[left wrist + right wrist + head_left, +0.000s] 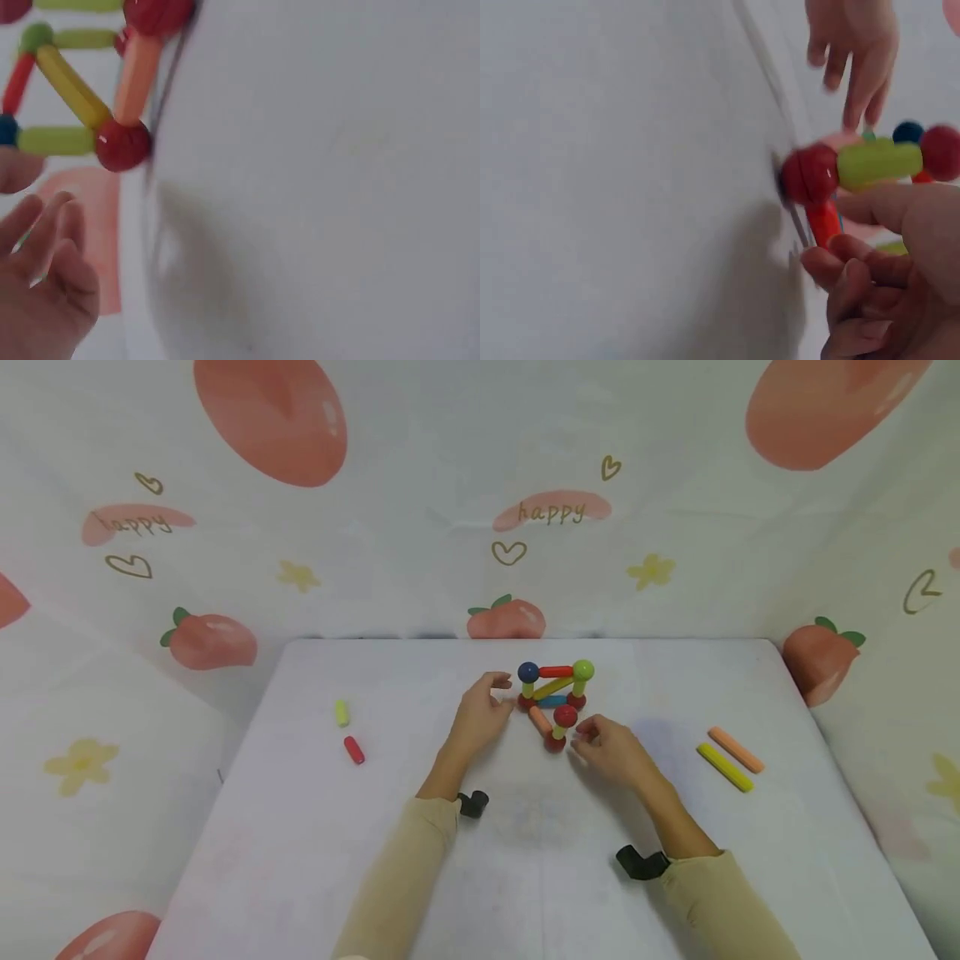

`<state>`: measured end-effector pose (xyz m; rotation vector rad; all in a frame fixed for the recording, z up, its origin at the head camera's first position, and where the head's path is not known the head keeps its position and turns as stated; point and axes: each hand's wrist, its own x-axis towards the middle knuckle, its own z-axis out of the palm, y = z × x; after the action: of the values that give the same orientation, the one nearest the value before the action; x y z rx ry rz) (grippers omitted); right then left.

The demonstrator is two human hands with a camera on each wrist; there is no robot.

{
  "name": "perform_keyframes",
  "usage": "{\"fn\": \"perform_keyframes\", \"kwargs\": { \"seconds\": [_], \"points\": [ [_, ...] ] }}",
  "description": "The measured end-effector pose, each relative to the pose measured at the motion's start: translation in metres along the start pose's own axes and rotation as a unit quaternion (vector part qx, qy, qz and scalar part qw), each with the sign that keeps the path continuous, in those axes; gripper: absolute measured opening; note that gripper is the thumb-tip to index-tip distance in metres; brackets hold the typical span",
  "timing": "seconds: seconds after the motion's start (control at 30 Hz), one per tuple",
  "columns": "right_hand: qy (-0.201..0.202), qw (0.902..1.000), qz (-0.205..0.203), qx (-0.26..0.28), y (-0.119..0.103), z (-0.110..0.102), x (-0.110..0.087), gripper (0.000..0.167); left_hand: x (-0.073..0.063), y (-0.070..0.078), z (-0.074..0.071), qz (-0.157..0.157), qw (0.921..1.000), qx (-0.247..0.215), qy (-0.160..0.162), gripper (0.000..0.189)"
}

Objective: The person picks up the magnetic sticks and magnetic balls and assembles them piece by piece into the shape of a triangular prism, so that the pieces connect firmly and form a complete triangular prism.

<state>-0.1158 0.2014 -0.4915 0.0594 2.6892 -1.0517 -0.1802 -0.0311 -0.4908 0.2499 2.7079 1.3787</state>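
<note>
A frame of coloured rods and balls stands towards the back of the white table, with blue, green and red balls at its corners. At its left side is my left hand, fingers loosely bent and nothing in them; in the left wrist view that hand lies below the blue ball. My right hand is by the frame's front corner, where a short green rod joins two red balls. In the right wrist view, the right thumb and fingertips overlap the frame, spread apart without a grip.
To the right lie a long yellow rod and an orange rod, side by side. On the left are a short green rod and a red rod. A printed curtain hangs behind the table.
</note>
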Motion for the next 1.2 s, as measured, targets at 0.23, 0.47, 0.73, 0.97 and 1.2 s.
{"fn": "perform_keyframes", "kwargs": {
  "seconds": [0.23, 0.47, 0.73, 0.97, 1.2],
  "points": [
    [0.046, 0.9985, -0.023, -0.02, -0.009, 0.027, -0.005, 0.042, 0.021, -0.012, 0.007, 0.021, 0.9891, 0.062, -0.132, 0.047],
    [0.075, 0.9954, -0.045, -0.038, -0.009, 0.02, 0.004, 0.031, 0.009, -0.013, -0.005, -0.002, 0.9911, 0.076, -0.109, 0.035],
    [0.078, 0.9882, -0.12, -0.053, 0.002, 0.007, 0.021, 0.031, -0.022, -0.004, 0.004, -0.042, 0.9939, 0.086, -0.055, 0.03],
    [0.071, 0.9867, -0.081, -0.121, 0.011, -0.014, 0.002, 0.066, -0.024, 0.002, 0.005, -0.072, 0.9916, 0.098, -0.045, 0.03],
    [0.081, 0.9725, -0.009, -0.218, 0.057, -0.043, -0.034, 0.094, -0.021, 0.007, 0.011, -0.087, 0.989, 0.112, -0.041, 0.027]
  ]
}}
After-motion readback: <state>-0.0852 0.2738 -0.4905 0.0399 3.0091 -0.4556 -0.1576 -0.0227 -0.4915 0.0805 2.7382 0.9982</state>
